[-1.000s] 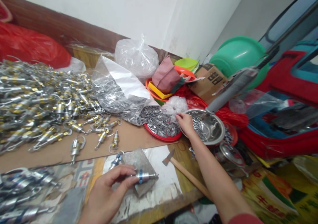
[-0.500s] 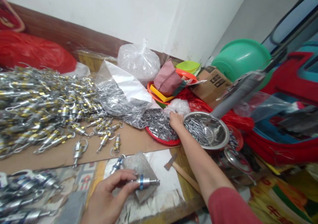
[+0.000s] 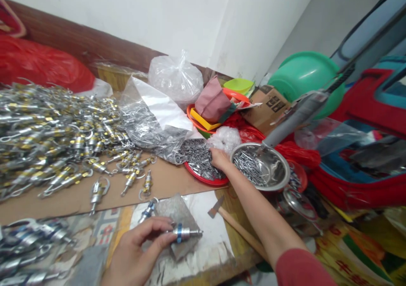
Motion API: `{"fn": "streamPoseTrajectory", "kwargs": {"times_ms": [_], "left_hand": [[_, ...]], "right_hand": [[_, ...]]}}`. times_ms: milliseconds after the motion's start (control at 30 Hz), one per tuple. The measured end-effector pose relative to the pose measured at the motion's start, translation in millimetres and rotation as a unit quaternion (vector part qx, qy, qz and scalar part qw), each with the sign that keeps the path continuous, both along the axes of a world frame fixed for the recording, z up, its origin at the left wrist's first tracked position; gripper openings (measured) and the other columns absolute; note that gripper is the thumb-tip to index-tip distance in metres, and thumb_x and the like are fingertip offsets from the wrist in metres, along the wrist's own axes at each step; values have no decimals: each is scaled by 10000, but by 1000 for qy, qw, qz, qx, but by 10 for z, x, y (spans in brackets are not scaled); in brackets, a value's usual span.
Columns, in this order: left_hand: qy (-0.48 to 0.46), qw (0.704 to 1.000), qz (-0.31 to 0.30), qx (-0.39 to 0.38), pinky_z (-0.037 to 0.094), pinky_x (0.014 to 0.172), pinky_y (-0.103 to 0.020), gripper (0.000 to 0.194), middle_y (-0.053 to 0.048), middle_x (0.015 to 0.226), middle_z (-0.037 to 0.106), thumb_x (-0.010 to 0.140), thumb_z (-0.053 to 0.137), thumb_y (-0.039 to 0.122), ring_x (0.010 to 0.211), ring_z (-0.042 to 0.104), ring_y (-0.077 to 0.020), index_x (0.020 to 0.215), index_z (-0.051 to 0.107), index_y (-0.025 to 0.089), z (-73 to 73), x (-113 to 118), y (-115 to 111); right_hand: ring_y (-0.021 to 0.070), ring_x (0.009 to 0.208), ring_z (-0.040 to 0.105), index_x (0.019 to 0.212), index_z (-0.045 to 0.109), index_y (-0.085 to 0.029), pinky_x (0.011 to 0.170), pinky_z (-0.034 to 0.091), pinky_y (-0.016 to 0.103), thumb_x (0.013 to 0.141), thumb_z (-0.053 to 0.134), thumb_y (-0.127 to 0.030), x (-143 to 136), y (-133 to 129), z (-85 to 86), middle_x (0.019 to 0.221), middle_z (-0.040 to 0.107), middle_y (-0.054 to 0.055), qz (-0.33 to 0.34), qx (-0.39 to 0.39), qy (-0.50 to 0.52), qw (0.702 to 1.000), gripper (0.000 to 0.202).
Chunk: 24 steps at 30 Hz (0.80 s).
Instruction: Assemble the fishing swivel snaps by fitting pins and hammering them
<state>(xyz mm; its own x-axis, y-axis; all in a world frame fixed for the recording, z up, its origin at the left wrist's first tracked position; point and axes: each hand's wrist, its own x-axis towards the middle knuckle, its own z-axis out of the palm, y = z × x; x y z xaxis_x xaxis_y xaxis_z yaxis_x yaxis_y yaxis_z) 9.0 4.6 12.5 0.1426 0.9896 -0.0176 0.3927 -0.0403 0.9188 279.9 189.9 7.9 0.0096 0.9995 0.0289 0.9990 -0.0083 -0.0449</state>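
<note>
Between the thumb and fingers of my left hand [image 3: 139, 243] is a silver metal fitting with a blue band [image 3: 185, 232]. Its thin tip points right, above a grey metal block [image 3: 182, 207]. My right hand [image 3: 219, 159] reaches down to the right side of a red plate [image 3: 203, 179] heaped with small metal pieces [image 3: 199, 157]. Its fingers are curled, and the fingertips are partly hidden, so what they pinch does not show. Beside the block lies another blue-banded fitting [image 3: 148, 211].
A steel bowl [image 3: 287, 171] of metal pins stands right of the plate. A hammer [image 3: 236, 226] lies under my right forearm. Yellow-banded fittings [image 3: 60, 138] are piled left, blue-banded ones [image 3: 31, 243] at front left. Clear bags [image 3: 176, 76] and a green basin [image 3: 304, 78] stand behind.
My right hand has moved slightly left, from the plate's edge beside the steel bowl onto the small metal pieces. My left hand keeps the fitting in nearly the same place.
</note>
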Motion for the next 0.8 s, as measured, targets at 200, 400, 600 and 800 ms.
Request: {"fn": "streamPoseTrajectory", "kwargs": {"times_ms": [200, 400, 600, 800], "left_hand": [[2, 1000, -22, 1, 530, 724, -302, 185, -33, 830, 732, 657, 621, 406, 780, 668, -225, 658, 700, 240, -17, -23, 10], [-7, 1000, -19, 14, 531, 714, -302, 177, -30, 823, 733, 651, 625, 402, 779, 669, -229, 649, 697, 240, -37, -18, 22], [-5, 1000, -14, 24, 519, 751, -333, 165, -39, 845, 732, 657, 619, 383, 806, 663, -233, 645, 696, 238, -32, -20, -23], [-20, 999, 13, 30, 529, 708, -325, 150, -36, 777, 738, 626, 630, 364, 749, 672, -231, 623, 696, 230, 43, 27, -34]], "right_hand": [[202, 996, 514, 1158, 461, -134, 829, 434, 381, 883, 415, -210, 163, -176, 120, 1126, 504, 115, -88, 122, 22, 988, 288], [331, 1137, 358, 1302, 300, -84, 884, 298, 488, 843, 399, -171, 205, -544, 153, 1270, 325, 240, -161, 209, 9, 965, 477], [195, 975, 492, 1123, 549, -269, 842, 355, 305, 850, 447, -371, -160, -562, -110, 1059, 563, 52, -6, 125, 42, 991, 309], [166, 936, 536, 1054, 609, -234, 826, 369, 249, 828, 508, -328, -243, -552, -194, 993, 614, 45, -2, 118, 97, 988, 265]]}}
